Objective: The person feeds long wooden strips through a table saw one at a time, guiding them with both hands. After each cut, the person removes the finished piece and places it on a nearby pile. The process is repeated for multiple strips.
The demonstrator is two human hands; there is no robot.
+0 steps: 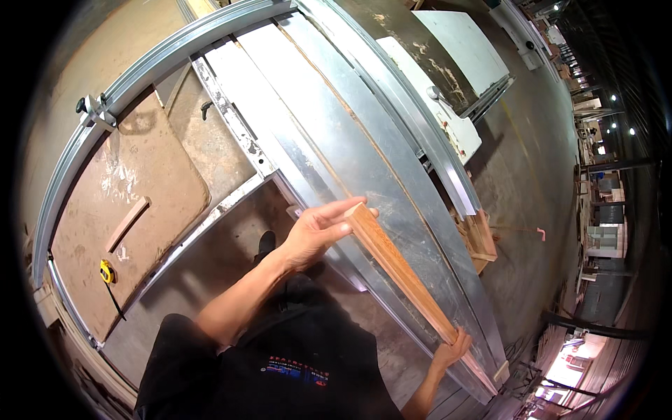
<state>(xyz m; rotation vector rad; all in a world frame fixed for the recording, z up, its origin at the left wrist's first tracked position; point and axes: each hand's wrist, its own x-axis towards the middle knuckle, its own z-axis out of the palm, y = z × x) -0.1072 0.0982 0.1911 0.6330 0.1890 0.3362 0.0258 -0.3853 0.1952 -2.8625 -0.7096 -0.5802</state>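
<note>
Far left: brown board [133,210] lying flat beside the saw bench, dusty, with a small wood offcut [127,224] on top and a yellow tape measure [106,271] at its near edge, black strap trailing off toward the person. A curved metal rail [140,73] runs along the far side of the board, with a clamp knob [94,110] fitted on it.

Centre: long metal saw table [336,133] running diagonally from upper left to lower right, sawdust streaked along it. Dusty floor [210,259] shows below the table edge, one dark shoe [266,243] visible there.

Left hand [318,231]: fingers stretched out mostly straight, thumb underneath, lightly pinching the far end of a wood strip [399,269]. Not a fist; more a guiding hold at the tip.

The wood strip is long, narrow, reddish-brown, and lies along the near edge of the table, angled from centre frame down to lower right. It looks to be raised slightly at the left-hand end; can't tell whether the rest touches the metal.

Right hand [451,350]: wrapped around the near end of the strip, fingers curled over it from below. Only part of the hand shows; grip looks closed on the wood.

Right of the table: white panels [462,42] lying flat, a small wooden frame [479,241] at floor level just beside the table edge, then open concrete floor. Far right: shelving and stacked goods [605,231] along the workshop wall, ceiling lights above.
</note>
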